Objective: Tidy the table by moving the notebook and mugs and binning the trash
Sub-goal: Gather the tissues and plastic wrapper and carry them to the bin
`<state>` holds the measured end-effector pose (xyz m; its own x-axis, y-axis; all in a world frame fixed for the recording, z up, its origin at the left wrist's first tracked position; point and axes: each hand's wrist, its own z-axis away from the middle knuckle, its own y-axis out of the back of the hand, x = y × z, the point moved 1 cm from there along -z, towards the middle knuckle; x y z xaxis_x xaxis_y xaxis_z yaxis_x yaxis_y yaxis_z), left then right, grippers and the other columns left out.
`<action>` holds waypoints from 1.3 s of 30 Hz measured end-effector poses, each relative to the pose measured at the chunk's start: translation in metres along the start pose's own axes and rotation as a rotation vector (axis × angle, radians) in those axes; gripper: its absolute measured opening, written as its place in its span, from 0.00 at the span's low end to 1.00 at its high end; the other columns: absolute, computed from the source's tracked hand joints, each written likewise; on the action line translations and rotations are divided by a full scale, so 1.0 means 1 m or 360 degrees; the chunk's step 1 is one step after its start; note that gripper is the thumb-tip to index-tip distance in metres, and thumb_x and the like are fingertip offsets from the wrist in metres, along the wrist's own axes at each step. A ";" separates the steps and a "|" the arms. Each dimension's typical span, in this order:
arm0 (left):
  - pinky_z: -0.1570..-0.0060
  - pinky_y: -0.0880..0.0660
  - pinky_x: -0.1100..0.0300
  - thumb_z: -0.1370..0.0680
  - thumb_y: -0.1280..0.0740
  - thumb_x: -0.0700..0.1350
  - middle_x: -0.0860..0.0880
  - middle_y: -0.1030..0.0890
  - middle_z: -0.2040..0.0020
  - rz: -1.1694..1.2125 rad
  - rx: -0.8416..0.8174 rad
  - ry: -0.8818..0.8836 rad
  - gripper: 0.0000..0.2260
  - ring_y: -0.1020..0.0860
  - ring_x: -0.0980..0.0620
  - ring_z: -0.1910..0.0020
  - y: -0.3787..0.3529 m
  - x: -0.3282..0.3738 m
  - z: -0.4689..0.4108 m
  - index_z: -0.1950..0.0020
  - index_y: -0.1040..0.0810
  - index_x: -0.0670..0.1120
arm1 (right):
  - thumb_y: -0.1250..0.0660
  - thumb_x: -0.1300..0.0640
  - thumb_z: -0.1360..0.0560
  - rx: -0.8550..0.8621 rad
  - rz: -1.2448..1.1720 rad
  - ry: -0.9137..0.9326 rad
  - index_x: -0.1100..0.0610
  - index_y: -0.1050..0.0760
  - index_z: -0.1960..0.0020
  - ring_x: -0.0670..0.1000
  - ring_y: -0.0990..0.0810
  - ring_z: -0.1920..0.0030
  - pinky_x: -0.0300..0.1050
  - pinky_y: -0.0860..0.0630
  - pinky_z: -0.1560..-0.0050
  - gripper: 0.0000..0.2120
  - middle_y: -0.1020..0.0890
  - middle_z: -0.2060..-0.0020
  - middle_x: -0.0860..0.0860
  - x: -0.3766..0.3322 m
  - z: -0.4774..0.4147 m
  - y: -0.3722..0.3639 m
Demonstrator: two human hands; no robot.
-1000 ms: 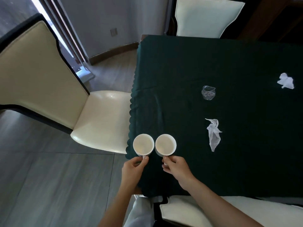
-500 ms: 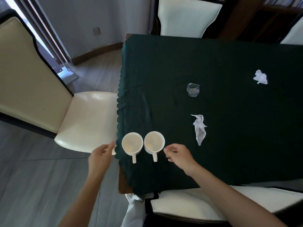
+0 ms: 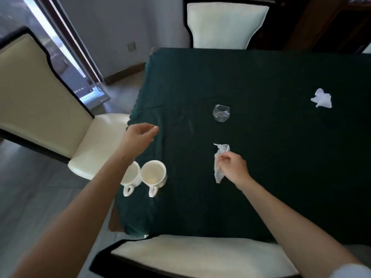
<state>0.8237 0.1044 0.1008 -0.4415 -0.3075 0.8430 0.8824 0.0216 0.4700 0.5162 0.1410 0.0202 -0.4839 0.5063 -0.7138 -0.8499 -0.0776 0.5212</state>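
Note:
Two white mugs stand side by side near the table's left front corner, handles toward me: the left mug (image 3: 131,176), partly hidden under my forearm, and the right mug (image 3: 153,173). My right hand (image 3: 233,169) pinches a long white tissue (image 3: 218,157) lying on the dark green tablecloth (image 3: 261,77). My left hand (image 3: 140,135) hovers over the table's left edge, fingers loosely curled, holding nothing. A crumpled clear plastic cup (image 3: 220,113) lies mid-table. Another crumpled white tissue (image 3: 322,99) lies at the far right. No notebook is in view.
Cream chairs stand around the table: one at the left (image 3: 40,93), one at the far end (image 3: 224,23), one at the near edge below me (image 3: 200,255). A grey tiled floor (image 3: 30,197) and a glass door lie to the left.
Both hands let go of the mug handles. My left hand swung out left, then up over the table edge. My right hand moved right and closed on the long tissue.

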 end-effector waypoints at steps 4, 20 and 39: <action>0.56 0.22 0.58 0.16 0.33 0.51 0.45 0.15 0.49 0.0195 -0.0142 0.0210 0.09 0.20 0.49 0.56 -0.065 0.028 0.007 0.49 0.16 0.48 | 0.33 0.51 0.21 -0.0025 0.0109 -0.0130 0.54 0.23 0.33 0.50 0.21 0.48 0.44 0.25 0.50 0.18 0.18 0.40 0.52 0.029 -0.015 0.019; 0.54 0.20 0.58 0.17 0.35 0.56 0.48 0.13 0.45 0.0316 -0.0201 0.0753 0.14 0.17 0.49 0.52 -0.160 0.001 0.029 0.43 0.15 0.48 | 0.30 0.58 0.23 -0.0161 -0.0171 -0.0238 0.50 0.20 0.52 0.46 0.18 0.56 0.43 0.19 0.51 0.03 0.15 0.51 0.49 0.042 -0.064 0.001; 0.56 0.16 0.59 0.20 0.27 0.39 0.42 0.10 0.54 0.0852 -0.0185 0.0552 0.05 0.12 0.46 0.53 -0.156 -0.021 -0.045 0.51 0.12 0.40 | 0.23 0.54 0.29 0.0095 -0.0060 0.0133 0.51 0.18 0.40 0.51 0.15 0.50 0.52 0.21 0.37 0.17 0.15 0.52 0.48 -0.054 -0.162 -0.001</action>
<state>0.7028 0.0643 -0.0018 0.1255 -0.5728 0.8100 0.9863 0.1602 -0.0396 0.5094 -0.0256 -0.0174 -0.4698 0.4346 -0.7684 -0.8550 -0.0073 0.5186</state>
